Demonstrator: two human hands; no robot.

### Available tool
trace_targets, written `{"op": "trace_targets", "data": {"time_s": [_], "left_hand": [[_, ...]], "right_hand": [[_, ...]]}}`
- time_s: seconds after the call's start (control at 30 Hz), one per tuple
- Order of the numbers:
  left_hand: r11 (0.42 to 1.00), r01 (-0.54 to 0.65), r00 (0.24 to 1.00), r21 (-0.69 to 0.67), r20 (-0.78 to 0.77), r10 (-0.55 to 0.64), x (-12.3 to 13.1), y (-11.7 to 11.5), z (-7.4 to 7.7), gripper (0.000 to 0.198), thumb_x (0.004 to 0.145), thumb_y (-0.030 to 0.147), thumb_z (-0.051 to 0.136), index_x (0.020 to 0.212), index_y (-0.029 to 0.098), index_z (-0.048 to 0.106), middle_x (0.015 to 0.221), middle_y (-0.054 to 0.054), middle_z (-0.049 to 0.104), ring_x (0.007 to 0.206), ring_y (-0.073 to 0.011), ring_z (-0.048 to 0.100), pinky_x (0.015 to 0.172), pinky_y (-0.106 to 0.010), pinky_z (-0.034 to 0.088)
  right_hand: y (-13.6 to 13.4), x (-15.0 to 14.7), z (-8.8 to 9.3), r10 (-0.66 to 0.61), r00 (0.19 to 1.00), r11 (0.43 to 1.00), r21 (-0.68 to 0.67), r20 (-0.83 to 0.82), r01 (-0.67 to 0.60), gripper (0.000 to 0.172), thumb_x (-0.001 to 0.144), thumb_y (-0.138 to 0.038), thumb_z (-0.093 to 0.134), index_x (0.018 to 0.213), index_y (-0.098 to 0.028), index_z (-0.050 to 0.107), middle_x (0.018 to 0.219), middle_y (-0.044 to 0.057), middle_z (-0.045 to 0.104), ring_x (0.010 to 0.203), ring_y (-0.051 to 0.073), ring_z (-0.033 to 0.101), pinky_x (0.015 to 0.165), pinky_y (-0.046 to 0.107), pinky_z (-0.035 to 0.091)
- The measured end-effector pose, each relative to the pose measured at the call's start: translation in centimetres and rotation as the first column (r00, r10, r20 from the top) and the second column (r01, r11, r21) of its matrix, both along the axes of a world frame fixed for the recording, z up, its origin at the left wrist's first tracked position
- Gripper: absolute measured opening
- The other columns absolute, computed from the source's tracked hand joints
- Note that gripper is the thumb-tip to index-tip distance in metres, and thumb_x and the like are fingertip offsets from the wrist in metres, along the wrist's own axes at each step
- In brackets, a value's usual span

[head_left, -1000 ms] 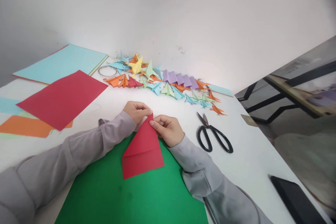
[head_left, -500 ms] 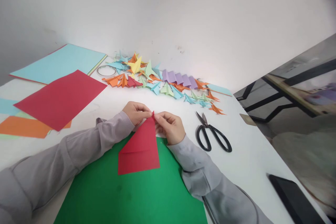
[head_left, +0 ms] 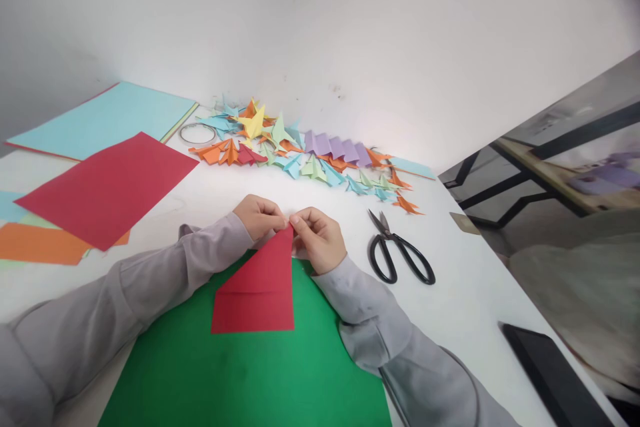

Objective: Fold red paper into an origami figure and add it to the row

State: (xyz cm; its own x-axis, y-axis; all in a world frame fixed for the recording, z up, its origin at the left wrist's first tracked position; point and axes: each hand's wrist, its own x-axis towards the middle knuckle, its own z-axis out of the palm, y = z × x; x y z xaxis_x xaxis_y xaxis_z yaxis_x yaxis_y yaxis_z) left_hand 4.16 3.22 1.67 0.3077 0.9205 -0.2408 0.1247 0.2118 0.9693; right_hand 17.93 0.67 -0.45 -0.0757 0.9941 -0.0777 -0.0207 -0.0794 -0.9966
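A folded piece of red paper (head_left: 257,290) slants up from the green sheet (head_left: 240,380), narrowing to a point at its far end. My left hand (head_left: 260,217) pinches that tip from the left, thumb against the fingers. From the right, my right hand (head_left: 319,238) pinches the same tip, so the two thumbs almost meet. The very tip is hidden by my fingers. A crease runs across the lower part of the paper.
Black-handled scissors (head_left: 400,253) lie to the right, a dark tablet-like device (head_left: 555,373) nearer me. Several folded paper shapes (head_left: 315,167) line the wall beside a ring-shaped roll (head_left: 197,134). A red sheet (head_left: 110,190) and blue sheets (head_left: 110,120) lie left.
The paper's near end has swung slightly left and lies squarer to me. The tip that stuck up between my fingers is now covered by them. The whole view has shifted slightly.
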Motion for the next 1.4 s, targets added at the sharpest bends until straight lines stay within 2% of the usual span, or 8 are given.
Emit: {"op": "trace_targets", "data": {"time_s": [0.23, 0.57, 0.77, 0.97, 1.17, 1.4], "left_hand": [[1.000, -0.007, 1.000, -0.014, 0.018, 0.007, 0.0, 0.0, -0.5, 0.011, 0.058, 0.014, 0.056, 0.047, 0.014, 0.053, 0.024, 0.008, 0.034, 0.025, -0.0035, 0.026, 0.033, -0.019, 0.016], [1.000, 0.000, 1.000, -0.010, -0.012, 0.000, -0.1, 0.0, -0.4, 0.009, 0.059, 0.014, 0.055, 0.051, 0.014, 0.055, 0.025, 0.008, 0.035, 0.026, -0.0041, 0.027, 0.032, -0.018, 0.016], [1.000, -0.007, 1.000, 0.023, -0.021, 0.008, -0.1, -0.1, -0.4, 0.008, 0.057, 0.015, 0.057, 0.049, 0.013, 0.055, 0.025, 0.009, 0.035, 0.027, -0.0038, 0.027, 0.032, -0.018, 0.016], [0.999, 0.029, 1.000, -0.016, -0.011, -0.029, -0.2, 0.1, -0.7, 0.006, 0.057, 0.016, 0.057, 0.052, 0.014, 0.056, 0.025, 0.009, 0.035, 0.026, -0.0037, 0.027, 0.032, -0.018, 0.015], [1.000, 0.011, 0.999, 0.011, -0.032, -0.011, -0.2, -0.1, -0.2, 0.010, 0.057, 0.015, 0.058, 0.048, 0.014, 0.054, 0.025, 0.009, 0.036, 0.026, -0.0034, 0.027, 0.032, -0.019, 0.016], [1.000, 0.006, 1.000, -0.008, -0.023, -0.006, -0.1, -0.2, -0.3, 0.009, 0.057, 0.015, 0.056, 0.049, 0.014, 0.054, 0.026, 0.009, 0.035, 0.027, -0.0032, 0.027, 0.033, -0.018, 0.015]], "right_hand": [[0.1, 0.2, -0.2, -0.004, 0.999, 1.000, -0.016, -0.032, 0.003, 0.033, 0.065, -0.047, 0.065, 0.066, -0.017, 0.051, 0.046, -0.005, 0.058, 0.031, 0.009, 0.052, 0.028, 0.016, 0.038], [0.1, 0.2, -0.2, -0.025, 0.998, 1.000, -0.015, -0.064, 0.024, 0.034, 0.063, -0.048, 0.066, 0.066, -0.018, 0.051, 0.048, -0.004, 0.059, 0.031, 0.009, 0.051, 0.028, 0.018, 0.041], [0.3, 0.3, -0.4, -0.070, 0.993, 0.998, -0.004, -0.099, 0.070, 0.032, 0.063, -0.045, 0.067, 0.066, -0.018, 0.052, 0.046, -0.005, 0.057, 0.032, 0.009, 0.051, 0.030, 0.019, 0.043], [0.5, 0.4, -0.6, -0.102, 0.985, 0.995, -0.031, -0.139, 0.099, 0.032, 0.061, -0.044, 0.068, 0.064, -0.017, 0.052, 0.046, -0.005, 0.056, 0.032, 0.008, 0.049, 0.029, 0.018, 0.042], [0.9, 0.8, -0.6, -0.156, 0.966, 0.988, -0.051, -0.206, 0.148, 0.034, 0.058, -0.044, 0.071, 0.061, -0.017, 0.051, 0.046, -0.006, 0.054, 0.035, 0.007, 0.049, 0.030, 0.017, 0.041], [1.1, 1.1, -0.3, -0.095, 0.969, 0.993, -0.093, -0.227, 0.075, 0.036, 0.059, -0.051, 0.068, 0.065, -0.017, 0.056, 0.049, -0.004, 0.055, 0.041, 0.008, 0.050, 0.036, 0.019, 0.042]]}}
